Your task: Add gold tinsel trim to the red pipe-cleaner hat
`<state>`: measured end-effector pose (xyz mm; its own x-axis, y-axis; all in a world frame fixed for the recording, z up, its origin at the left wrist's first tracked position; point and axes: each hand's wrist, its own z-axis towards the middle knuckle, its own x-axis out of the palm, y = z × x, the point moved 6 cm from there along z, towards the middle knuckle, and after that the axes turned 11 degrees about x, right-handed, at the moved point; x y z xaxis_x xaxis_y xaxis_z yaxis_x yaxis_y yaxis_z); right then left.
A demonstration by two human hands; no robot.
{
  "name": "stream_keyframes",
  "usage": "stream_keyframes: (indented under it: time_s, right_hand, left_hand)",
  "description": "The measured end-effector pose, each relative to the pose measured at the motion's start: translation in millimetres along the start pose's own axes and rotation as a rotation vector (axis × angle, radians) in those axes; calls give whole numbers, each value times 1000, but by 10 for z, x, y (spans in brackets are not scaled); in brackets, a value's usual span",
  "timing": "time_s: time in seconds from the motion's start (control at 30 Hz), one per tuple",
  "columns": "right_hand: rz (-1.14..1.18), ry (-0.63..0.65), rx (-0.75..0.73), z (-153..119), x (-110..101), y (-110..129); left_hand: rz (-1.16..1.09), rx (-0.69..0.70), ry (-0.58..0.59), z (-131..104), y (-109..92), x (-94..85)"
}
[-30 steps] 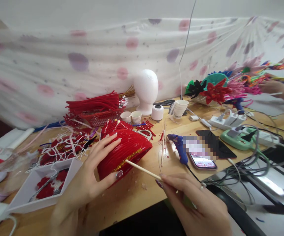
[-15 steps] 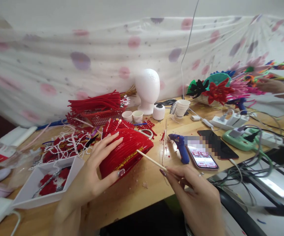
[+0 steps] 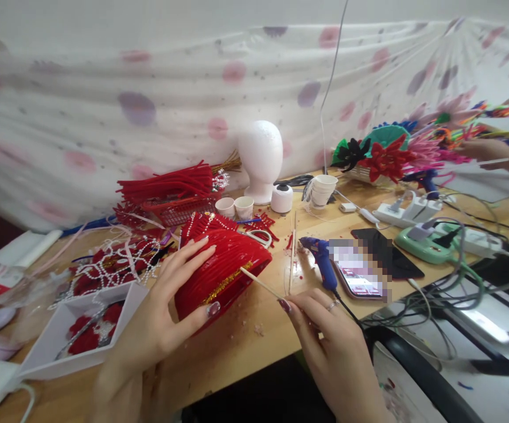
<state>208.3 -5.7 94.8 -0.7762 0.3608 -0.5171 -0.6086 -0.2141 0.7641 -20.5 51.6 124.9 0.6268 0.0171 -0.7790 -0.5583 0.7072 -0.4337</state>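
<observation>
A red ribbed velvety piece, rounded like a cap [image 3: 225, 252], tilts over the table with a strip of gold glitter trim [image 3: 230, 281] near its lower edge. My left hand [image 3: 166, 317] grips its left side, fingers over the top and thumb at the lower rim. Between the thumb and fingers of my right hand [image 3: 329, 346] is a thin wooden stick [image 3: 263, 284]. The stick's tip meets the upper end of the gold trim. Pearl strings and red stems stick out behind the cap; its inside is mostly hidden.
A blue glue gun [image 3: 320, 258] and a lit phone [image 3: 355, 273] lie right of the cap. Behind stand a white foam head [image 3: 261, 158] and paper cups [image 3: 243, 207]. A white box [image 3: 82, 335] sits left. Power strips [image 3: 426, 241] and another person's hand [image 3: 496, 154] are at right.
The whole view has shifted slightly. My right hand has moved a little left, with the stick's tip still at the gold trim. My left hand keeps its hold on the cap.
</observation>
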Motion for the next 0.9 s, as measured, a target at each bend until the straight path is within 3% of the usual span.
stream_keyframes:
  time_s: [0.57,0.73,0.9]
  right_hand:
    - [91,-55,111,-9,-13,-51]
    - [162,64,232,-8,88,-113]
    - [78,53,145,12,77,-42]
  left_hand:
    - [4,16,-3,5,-8,4]
    - [4,15,-5,-5,-6,-9]
    - [0,22,1,-9,4,-9]
